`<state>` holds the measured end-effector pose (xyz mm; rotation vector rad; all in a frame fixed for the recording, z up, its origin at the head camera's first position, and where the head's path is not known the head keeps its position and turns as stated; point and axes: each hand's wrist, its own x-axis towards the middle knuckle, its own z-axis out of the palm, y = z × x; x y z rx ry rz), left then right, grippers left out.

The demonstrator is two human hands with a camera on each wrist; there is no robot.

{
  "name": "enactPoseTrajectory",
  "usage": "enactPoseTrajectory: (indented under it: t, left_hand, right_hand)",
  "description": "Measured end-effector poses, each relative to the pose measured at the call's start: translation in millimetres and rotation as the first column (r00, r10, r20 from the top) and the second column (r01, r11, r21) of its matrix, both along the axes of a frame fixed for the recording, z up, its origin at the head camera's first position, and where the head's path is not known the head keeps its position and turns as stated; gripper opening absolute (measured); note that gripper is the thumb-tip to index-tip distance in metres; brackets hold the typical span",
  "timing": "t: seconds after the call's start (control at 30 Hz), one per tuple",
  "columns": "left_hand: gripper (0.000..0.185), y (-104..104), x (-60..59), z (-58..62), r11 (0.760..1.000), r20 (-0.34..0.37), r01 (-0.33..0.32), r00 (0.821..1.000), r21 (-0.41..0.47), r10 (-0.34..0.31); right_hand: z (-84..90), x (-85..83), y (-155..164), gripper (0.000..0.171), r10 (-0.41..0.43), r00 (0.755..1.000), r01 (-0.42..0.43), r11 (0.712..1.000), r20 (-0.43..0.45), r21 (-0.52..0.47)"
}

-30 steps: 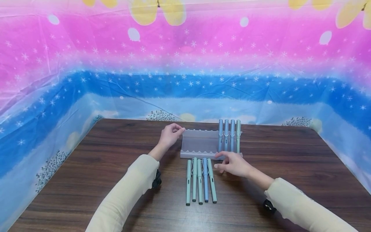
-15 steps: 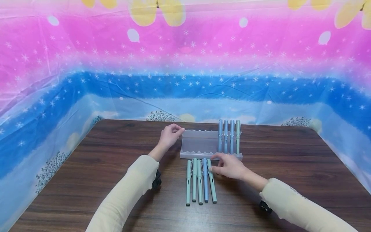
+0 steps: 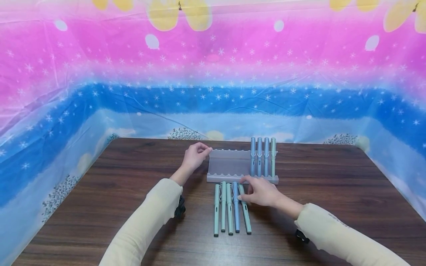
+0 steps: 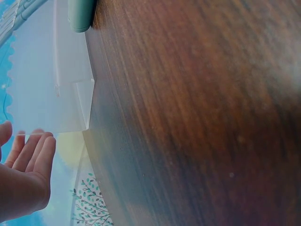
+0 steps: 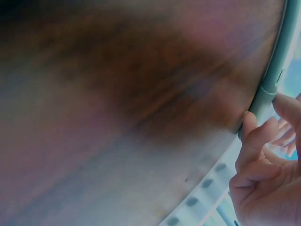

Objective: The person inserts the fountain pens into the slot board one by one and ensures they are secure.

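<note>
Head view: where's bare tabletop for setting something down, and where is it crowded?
Bare dark wooden table right of the translucent grooved pen rack and left of the left hand. Crowded: centre front, where the right hand grips the rightmost of the five loose pens.

Looks like a staged recording booth, not a home or office: 1 dark wooden table [image 3: 133,192] boxed in on 3 sides by a pink-and-blue snowflake sheet [image 3: 213,74], with only a pen rack [image 3: 229,162] and pens [image 3: 229,208].

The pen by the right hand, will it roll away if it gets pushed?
Probably a little: the pen looks round and smooth on the flat table. Its clip may stop it. It looks stiff and light, so the right hand should lift it easily.
</note>
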<state>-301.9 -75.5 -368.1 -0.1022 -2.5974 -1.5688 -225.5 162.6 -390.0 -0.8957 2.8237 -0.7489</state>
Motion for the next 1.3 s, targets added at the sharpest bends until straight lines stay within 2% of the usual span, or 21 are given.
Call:
enactPoseTrajectory:
  t: [0.2, 0.43, 0.57, 0.77, 1.1, 1.3]
  left_hand:
    - [0.022, 0.2, -0.1, 0.1, 1.000, -0.005, -0.002, 1.000, 0.001, 0.002]
    - [0.022, -0.3, -1.6, -0.8, 1.000, -0.014, -0.001, 1.000, 0.003, 0.001]
    - [0.022, -0.5, -1.5, -0.8, 1.000, -0.017, -0.004, 1.000, 0.004, 0.004]
    - [0.021, 0.0, -0.6, -0.2, 1.000, -0.021, 0.000, 1.000, 0.007, 0.000]
    - [0.021, 0.0, -1.4, 0.7, 1.000, -0.016, -0.004, 1.000, 0.010, 0.004]
    - [0.022, -0.1, -1.9, -0.9, 1.000, -0.007, 0.001, 1.000, 0.022, -0.001]
  right_hand:
    - [4.4, 0.6, 4.1, 0.043, 0.001, 1.000, -0.002, 0.999, 0.018, 0.035]
    - [7.7, 1.6, 6.0, 0.043, 0.007, 1.000, -0.005, 0.993, -0.011, 0.121]
    - [7.0, 1.0, 5.7, 0.044, 0.001, 1.000, 0.001, 0.991, -0.020, 0.132]
    - [5.4, -0.1, 7.2, 0.042, -0.002, 1.000, 0.001, 0.996, 0.006, 0.094]
    - [6.5, -3.9, 12.4, 0.040, 0.043, 0.996, -0.042, 0.999, 0.082, -0.018]
    - [11.8, -6.9, 13.9, 0.041, 0.046, 0.990, -0.031, 0.993, 0.133, -0.111]
